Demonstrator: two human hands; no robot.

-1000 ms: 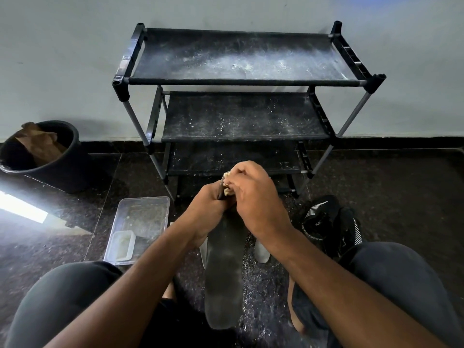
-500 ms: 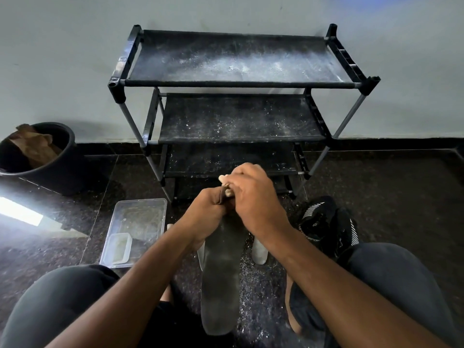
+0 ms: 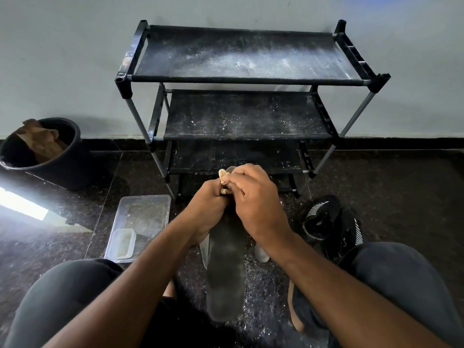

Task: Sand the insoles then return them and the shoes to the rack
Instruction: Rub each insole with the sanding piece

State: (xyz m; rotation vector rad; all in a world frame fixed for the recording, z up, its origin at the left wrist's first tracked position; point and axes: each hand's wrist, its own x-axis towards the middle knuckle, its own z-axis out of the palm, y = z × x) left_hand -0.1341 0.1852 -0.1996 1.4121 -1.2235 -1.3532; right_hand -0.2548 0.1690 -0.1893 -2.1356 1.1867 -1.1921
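A long dark insole (image 3: 227, 272) stands tilted between my knees, its far end gripped by my left hand (image 3: 208, 204). My right hand (image 3: 256, 199) pinches a small tan piece of sandpaper (image 3: 223, 175) against that far end. A second, pale insole (image 3: 261, 254) lies on the floor behind the dark one, mostly hidden. Two black shoes with white stripes (image 3: 331, 224) sit on the floor to the right. The black three-shelf rack (image 3: 241, 79) stands against the wall, dusted with white powder, with nothing on its shelves.
A clear plastic tray (image 3: 143, 219) holding a smaller tub lies on the floor at left. A black bucket (image 3: 57, 159) with brown paper stands far left by the wall. Sanding dust covers the dark floor (image 3: 263, 292) around the insole. My knees frame the bottom.
My hands and the insole have stayed together; the right hand has shifted slightly along the insole's far end with the sandpaper. The view has moved a little.
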